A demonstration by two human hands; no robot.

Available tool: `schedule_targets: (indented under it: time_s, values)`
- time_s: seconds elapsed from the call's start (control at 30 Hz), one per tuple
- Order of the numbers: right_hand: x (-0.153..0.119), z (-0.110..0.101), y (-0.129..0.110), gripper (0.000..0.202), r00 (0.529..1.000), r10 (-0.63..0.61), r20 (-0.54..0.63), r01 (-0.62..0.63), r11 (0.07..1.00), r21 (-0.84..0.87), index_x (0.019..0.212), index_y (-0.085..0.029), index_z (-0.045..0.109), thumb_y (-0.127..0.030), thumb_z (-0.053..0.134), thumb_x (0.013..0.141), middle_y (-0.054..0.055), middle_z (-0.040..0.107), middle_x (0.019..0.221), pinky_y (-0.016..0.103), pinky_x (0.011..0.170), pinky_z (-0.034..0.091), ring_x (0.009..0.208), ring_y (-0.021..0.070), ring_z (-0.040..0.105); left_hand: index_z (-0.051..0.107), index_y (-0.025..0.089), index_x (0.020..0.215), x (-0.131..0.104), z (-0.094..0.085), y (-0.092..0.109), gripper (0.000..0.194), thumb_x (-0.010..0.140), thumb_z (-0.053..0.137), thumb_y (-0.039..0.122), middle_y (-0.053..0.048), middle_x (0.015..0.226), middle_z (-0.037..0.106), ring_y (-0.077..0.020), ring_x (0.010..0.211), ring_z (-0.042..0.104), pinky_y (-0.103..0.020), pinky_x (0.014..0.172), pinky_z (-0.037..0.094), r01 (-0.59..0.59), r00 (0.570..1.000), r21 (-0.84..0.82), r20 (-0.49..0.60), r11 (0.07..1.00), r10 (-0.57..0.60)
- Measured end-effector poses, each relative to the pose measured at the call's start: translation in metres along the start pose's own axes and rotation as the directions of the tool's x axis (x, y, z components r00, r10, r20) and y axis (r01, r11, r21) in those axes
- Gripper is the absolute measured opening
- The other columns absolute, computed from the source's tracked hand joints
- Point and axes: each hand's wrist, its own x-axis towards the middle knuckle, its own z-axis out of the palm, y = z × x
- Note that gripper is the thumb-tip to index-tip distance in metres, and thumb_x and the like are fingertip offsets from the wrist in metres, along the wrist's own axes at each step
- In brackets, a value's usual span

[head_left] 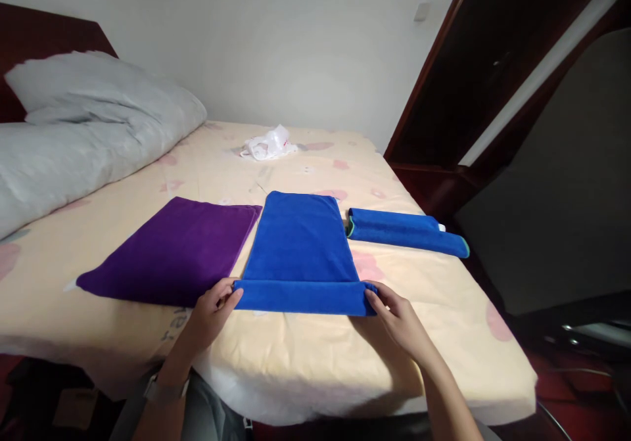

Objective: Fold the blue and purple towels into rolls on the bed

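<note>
A blue cloth (303,240) lies on the bed with its near edge folded over into a flat band. My left hand (211,309) pinches the left end of that band, and my right hand (394,313) grips its right end. To the left, beside my left hand, a purple cloth (172,250) is spread flat. On the right rests another blue cloth (407,231), rolled or folded into a long strip with green edging at its ends.
The bed (315,355) has a cream patterned sheet. A crumpled white plastic bag (269,144) lies near the wall. A grey quilt (98,125) is heaped at the back left. Dark wooden furniture (444,66) stands at the right.
</note>
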Motion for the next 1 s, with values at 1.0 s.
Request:
schedule_targets:
  time_s: [1.0]
  values:
    - [0.005, 0.0, 0.006, 0.037, 1.0, -0.008, -0.018, 0.007, 0.996, -0.089, 0.108, -0.02, 0.065, -0.051, 0.046, 0.098, 0.006, 0.072, 0.096, 0.032, 0.076, 0.049, 0.086, 0.0251, 0.066, 0.057, 0.021, 0.084, 0.005, -0.004, 0.005, 0.027, 0.092, 0.046, 0.045, 0.007, 0.056, 0.048, -0.0132, 0.054, 0.052, -0.023, 0.054, 0.04, 0.009, 0.991, 0.061, 0.132, 0.998, -0.017]
